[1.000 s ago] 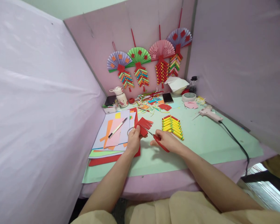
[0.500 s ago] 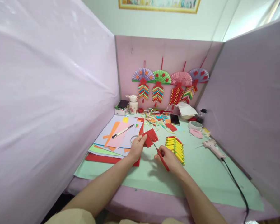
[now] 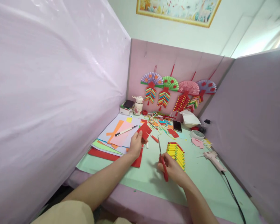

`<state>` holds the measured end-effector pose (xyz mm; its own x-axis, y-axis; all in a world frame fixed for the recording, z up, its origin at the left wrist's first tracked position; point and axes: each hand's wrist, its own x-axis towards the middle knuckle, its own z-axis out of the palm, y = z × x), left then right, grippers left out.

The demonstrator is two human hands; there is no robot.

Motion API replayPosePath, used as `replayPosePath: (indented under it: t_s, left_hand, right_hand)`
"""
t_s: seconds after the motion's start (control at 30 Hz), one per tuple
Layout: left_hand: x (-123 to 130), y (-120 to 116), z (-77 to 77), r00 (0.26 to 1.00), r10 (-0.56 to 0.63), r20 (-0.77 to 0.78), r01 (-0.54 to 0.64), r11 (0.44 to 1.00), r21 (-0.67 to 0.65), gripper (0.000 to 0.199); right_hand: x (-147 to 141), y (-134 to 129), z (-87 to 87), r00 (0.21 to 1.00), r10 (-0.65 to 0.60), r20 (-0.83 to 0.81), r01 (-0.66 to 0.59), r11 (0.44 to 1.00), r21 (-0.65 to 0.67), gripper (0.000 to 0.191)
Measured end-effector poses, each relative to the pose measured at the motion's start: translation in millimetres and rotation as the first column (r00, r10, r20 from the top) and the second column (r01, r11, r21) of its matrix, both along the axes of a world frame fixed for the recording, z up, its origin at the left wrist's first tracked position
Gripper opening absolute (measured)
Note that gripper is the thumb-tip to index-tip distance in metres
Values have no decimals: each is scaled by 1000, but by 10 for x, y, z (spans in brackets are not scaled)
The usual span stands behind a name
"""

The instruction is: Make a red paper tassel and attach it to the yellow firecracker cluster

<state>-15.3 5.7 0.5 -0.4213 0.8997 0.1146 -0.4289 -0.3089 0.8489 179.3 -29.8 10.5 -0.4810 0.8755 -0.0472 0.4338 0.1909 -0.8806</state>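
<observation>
My left hand (image 3: 136, 143) pinches a piece of red paper (image 3: 144, 130) whose right edge is cut into a fringe. In my right hand (image 3: 170, 165) are red-handled scissors (image 3: 164, 168), their blades pointing up and away, apart from the paper. Just beyond my right hand lies a row of yellow paper rolls (image 3: 176, 152) with green bands and red rolls at the top. Under and left of my left hand spreads a stack of coloured paper sheets (image 3: 107, 151). A pen (image 3: 126, 131) rests across the sheets.
A hot glue gun (image 3: 215, 161) with a black cord lies at the right. Paper scraps (image 3: 161, 121), a phone (image 3: 177, 126), a tape roll (image 3: 197, 134) and a bottle (image 3: 138, 105) stand or lie farther back. Paper fan ornaments (image 3: 170, 83) hang on the pink back panel.
The scissors have come away from the red paper, moving down and towards me. My left hand has tilted the paper up slightly. The view has turned and tilted.
</observation>
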Motion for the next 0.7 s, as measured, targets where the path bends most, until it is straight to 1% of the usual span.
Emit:
replayPosePath:
  t_s: [0.13, 0.23, 0.33, 0.4, 0.5, 0.6, 0.7]
  left_hand:
    - [3, -10, 12, 1000, -27, -14, 27, 1000, -6, 41]
    - [0, -24, 49, 999, -33, -12, 33, 999, -13, 38]
    - [-12, -45, 100, 999, -38, -13, 38, 999, -5, 36]
    - [-28, -65, 140, 998, -56, -18, 56, 998, 6, 34]
    - [-67, -102, 211, 994, -103, -18, 104, 994, 20, 32]
    - [-127, -130, 276, 986, -163, -27, 164, 986, 30, 28]
    - [-194, -134, 306, 979, -202, -43, 202, 979, 17, 26]
  right_hand:
    - [-107, -31, -57, 972, -58, -228, 48, 998, -52, 32]
    - [-224, -74, -125, 948, -95, -304, 74, 994, -80, 37]
    - [-312, -115, -181, 917, -143, -372, 124, 989, -75, 39]
    - [-343, -136, -203, 903, -170, -394, 161, 985, -56, 40]
    - [-358, -168, -231, 905, -204, -372, 206, 978, -35, 39]
    - [-367, -199, -278, 911, -224, -348, 221, 974, -49, 37]
    - [-387, -206, -337, 904, -245, -351, 236, 969, -67, 37]
